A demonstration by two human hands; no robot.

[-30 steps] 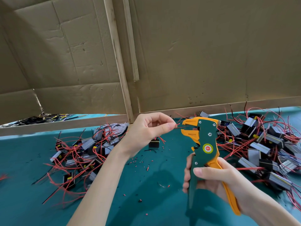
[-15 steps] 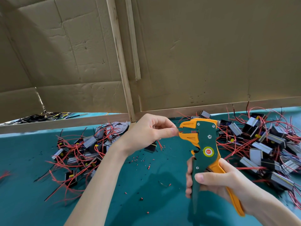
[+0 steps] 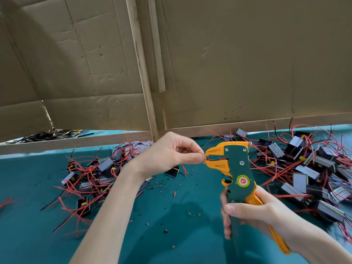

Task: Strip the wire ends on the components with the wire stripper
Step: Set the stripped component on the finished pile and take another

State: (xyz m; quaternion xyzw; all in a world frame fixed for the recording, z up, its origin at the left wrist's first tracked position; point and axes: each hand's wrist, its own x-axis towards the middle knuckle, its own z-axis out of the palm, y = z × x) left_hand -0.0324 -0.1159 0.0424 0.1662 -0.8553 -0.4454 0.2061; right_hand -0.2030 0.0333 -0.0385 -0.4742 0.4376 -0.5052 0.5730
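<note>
Closing the gap seen a second ago, the left hand [image 3: 171, 155] has carried its red wire end [image 3: 208, 159] into the mouth of the wire stripper [image 3: 237, 168], where before its fingertips were clear of the tool. That likely puts this lead one squeeze from being stripped.

Against the cardboard wall [image 3: 247, 63] at twelve o'clock, the teal table [image 3: 171, 235] bears a heap of wired components [image 3: 312, 168] at three o'clock and a second heap [image 3: 95, 174] at nine o'clock.

The wire stripper stands nearly upright at four o'clock, jaws pointing to nine o'clock and closed onto the wire. The right hand [image 3: 253, 214], at five o'clock, wraps fingers and thumb round both handles; how hard it squeezes cannot be told. The left hand, just below centre, pinches the wire between thumb and forefinger, its tips touching the orange nose. Its component [image 3: 172, 172] hangs under that hand, above the table. Cut insulation scraps [image 3: 174, 193] dot the cloth at six o'clock.
</note>
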